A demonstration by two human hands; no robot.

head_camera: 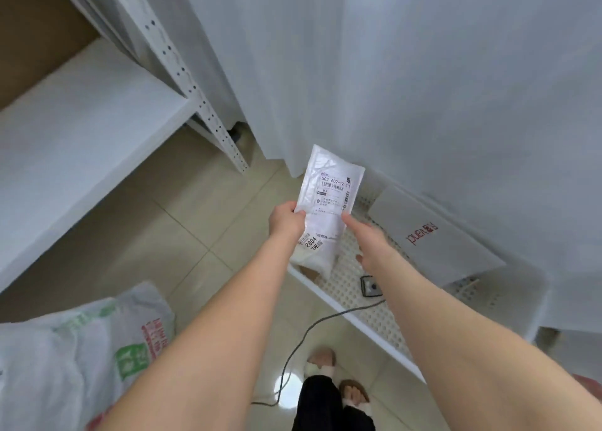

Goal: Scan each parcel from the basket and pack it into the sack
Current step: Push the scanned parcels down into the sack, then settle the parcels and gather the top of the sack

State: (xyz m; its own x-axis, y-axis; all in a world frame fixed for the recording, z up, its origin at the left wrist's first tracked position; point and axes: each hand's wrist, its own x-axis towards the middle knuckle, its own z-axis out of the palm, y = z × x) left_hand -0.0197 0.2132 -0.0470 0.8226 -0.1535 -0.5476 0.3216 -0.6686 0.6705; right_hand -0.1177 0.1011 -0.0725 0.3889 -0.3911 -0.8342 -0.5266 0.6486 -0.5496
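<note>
I hold a flat white parcel (pixel 329 193) with a printed barcode label upright above the basket. My left hand (pixel 288 220) grips its lower left edge. My right hand (pixel 369 240) pinches its lower right edge with the fingertips. Below it stands the white perforated basket (pixel 374 316). In the basket lie another soft white parcel (pixel 314 261), a large white mailer with red lettering (pixel 433 238), and a small grey scanner (pixel 371 286) on a cable. The woven white sack (pixel 81 349) with green and red print sits on the floor at the lower left.
A white metal shelf unit (pixel 84 118) fills the left side. A white curtain (pixel 423 72) hangs behind the basket. The scanner's dark cable (pixel 293 355) trails across the tiled floor near my feet (pixel 329 365).
</note>
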